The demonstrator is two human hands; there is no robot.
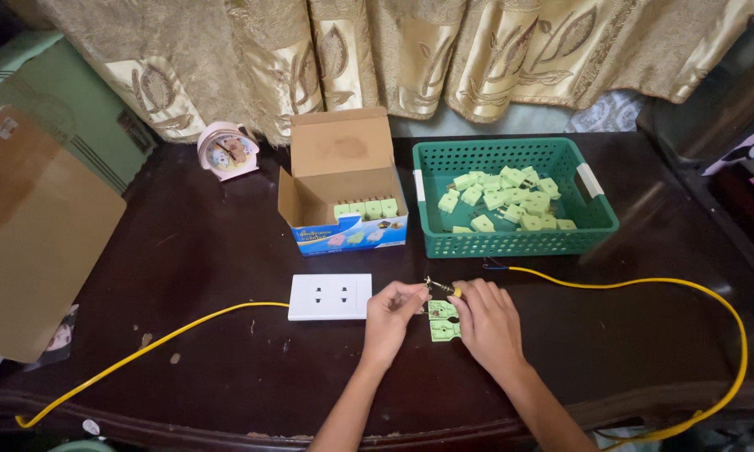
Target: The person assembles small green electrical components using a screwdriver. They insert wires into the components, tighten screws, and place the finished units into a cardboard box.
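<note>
A pale green socket part [444, 321] lies on the dark wooden table [226, 251] between my hands. My left hand [391, 315] pinches a small metal piece at the part's upper edge. My right hand [486, 322] rests against the part's right side and grips the tip of a yellow wire [645, 282] with a metal end. A white double wall socket [330, 296] lies just left of my left hand, with another yellow wire [159, 341] running from it toward the table's front left.
A green plastic basket [599, 219] holding several green socket parts stands behind my hands. Left of it stands an open cardboard box [341, 151] with a row of the same parts. A small pink clock [227, 151], brown cardboard [33, 243] and curtains stand at the back and left.
</note>
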